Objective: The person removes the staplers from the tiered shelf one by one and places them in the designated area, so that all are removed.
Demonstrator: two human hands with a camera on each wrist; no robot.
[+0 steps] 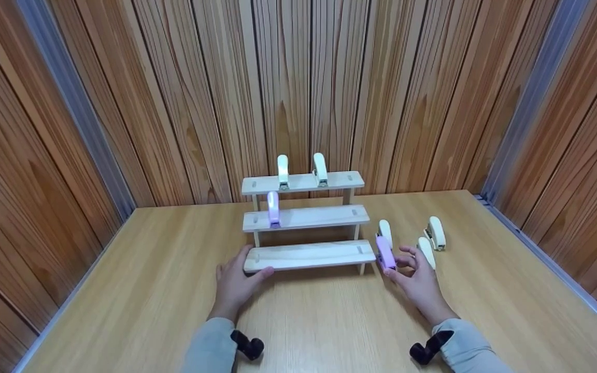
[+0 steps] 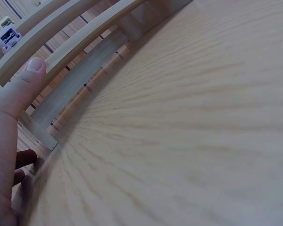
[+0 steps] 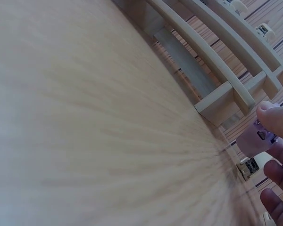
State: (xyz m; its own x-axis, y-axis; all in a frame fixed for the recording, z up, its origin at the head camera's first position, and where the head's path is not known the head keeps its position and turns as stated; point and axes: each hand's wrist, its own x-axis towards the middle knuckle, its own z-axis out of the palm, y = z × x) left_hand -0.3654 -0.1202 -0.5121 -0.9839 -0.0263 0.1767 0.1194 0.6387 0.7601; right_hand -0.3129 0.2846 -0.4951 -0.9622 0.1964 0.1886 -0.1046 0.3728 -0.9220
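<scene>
A three-tier wooden display rack (image 1: 309, 255) stands on the table. My left hand (image 1: 235, 284) grips the left end of its lowest step; the thumb (image 2: 34, 70) lies against the front edge. My right hand (image 1: 418, 282) pinches a purple stapler (image 1: 385, 252) between thumb and fingers, just off the rack's right end. In the right wrist view that stapler (image 3: 254, 139) appears tilted. Another purple stapler (image 1: 273, 210) is on the middle step, at left. Two white staplers, one on the left (image 1: 283, 171) and one on the right (image 1: 320, 169), stand on the top step.
Beyond the held stapler a white stapler (image 1: 385, 231) stands on the table (image 1: 329, 321). Two more white staplers, a nearer one (image 1: 426, 252) partly behind my right hand and a farther one (image 1: 437, 233), are to the right. Wood-panelled walls (image 1: 288, 93) enclose the table.
</scene>
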